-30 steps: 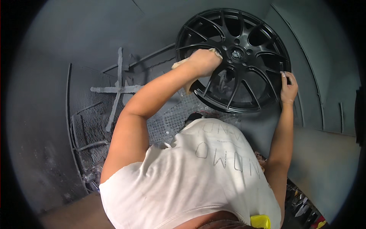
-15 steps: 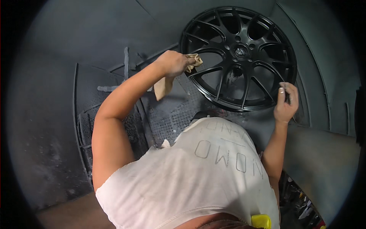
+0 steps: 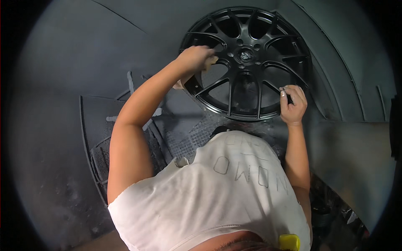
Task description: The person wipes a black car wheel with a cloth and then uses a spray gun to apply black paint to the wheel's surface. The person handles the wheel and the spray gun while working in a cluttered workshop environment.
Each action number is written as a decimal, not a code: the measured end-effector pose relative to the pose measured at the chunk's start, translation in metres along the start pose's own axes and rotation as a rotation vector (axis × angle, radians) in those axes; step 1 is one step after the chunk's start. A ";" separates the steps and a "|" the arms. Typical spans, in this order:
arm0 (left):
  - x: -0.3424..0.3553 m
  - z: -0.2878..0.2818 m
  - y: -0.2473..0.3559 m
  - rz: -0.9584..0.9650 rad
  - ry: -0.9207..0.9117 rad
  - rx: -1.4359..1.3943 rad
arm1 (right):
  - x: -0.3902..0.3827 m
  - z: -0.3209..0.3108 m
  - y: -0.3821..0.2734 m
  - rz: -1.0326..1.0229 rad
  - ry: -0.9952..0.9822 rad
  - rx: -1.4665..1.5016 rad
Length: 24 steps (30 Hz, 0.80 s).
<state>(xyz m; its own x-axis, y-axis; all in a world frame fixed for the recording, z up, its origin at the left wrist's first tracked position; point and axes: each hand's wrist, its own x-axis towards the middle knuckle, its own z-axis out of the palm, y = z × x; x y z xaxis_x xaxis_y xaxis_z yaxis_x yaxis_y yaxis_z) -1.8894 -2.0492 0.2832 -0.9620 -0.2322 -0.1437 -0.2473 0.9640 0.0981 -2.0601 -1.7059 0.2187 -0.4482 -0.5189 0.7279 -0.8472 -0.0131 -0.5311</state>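
Observation:
A glossy black car wheel rim (image 3: 246, 55) with split spokes and a round centre cap is tilted in front of me. My left hand (image 3: 195, 58) is closed on a crumpled tan cloth (image 3: 210, 62) at the rim's left side, over the spokes. Part of the cloth hangs below the wrist, mostly behind my forearm. Against the rim's lower right edge is my right hand (image 3: 294, 103), its fingers curled in toward the thumb. A small dark bit shows at those fingertips, too small to name.
Grey, dusted walls curve around the rim. At left a dark frame (image 3: 103, 151) stands near crusted grey bars (image 3: 130, 83). Below the rim lies a textured floor mat (image 3: 196, 138). Assorted items (image 3: 335, 211) sit at lower right.
In the picture, the rim and my right hand have shifted left. My left hand has moved slightly up and inward over the spokes with the cloth, which hangs less in sight.

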 end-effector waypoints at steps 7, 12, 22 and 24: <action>0.080 0.009 0.067 0.625 0.011 0.485 | -0.005 -0.003 0.017 0.008 -0.047 -0.024; 0.043 -0.004 0.047 0.744 0.175 0.183 | -0.005 -0.011 0.038 0.023 -0.023 -0.016; -0.042 0.004 0.045 -0.431 0.041 -0.120 | 0.000 -0.022 0.057 0.043 -0.027 0.053; -0.031 0.034 0.061 -0.373 0.134 -0.051 | 0.000 -0.023 0.058 0.090 -0.063 0.066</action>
<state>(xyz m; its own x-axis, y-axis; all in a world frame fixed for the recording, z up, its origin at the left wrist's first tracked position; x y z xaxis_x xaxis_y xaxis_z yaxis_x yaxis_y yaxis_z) -1.8703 -1.9784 0.2603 -0.8110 -0.5829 -0.0497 -0.5845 0.8035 0.1127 -2.1157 -1.6868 0.1980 -0.5010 -0.5734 0.6482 -0.7829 -0.0188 -0.6218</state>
